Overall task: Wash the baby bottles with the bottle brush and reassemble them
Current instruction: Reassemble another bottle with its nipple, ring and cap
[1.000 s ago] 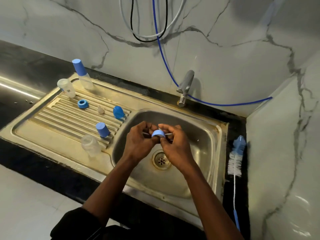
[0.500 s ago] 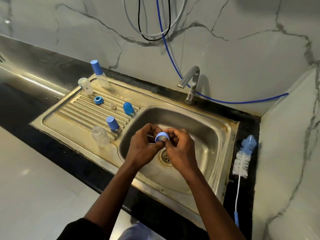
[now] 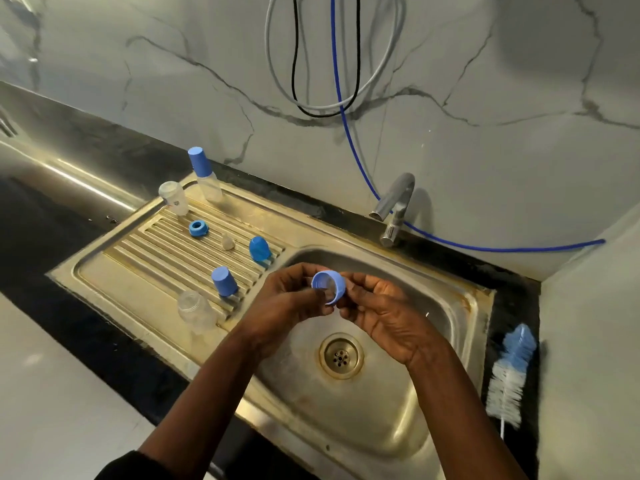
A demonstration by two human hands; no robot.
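From my feed: steel sink w/ a ribbed drainboard on its left, round drain in the basin floor, some brownish stains around it. Chrome tap sits at the back rim, spout pointing left-ish. Blue hose drops down the marble wall, passes behind the tap, then runs right. Black cable + grey cable hang in a loop above. Black countertop surrounds the sink; pale surface bottom left, can't tell what tbh.
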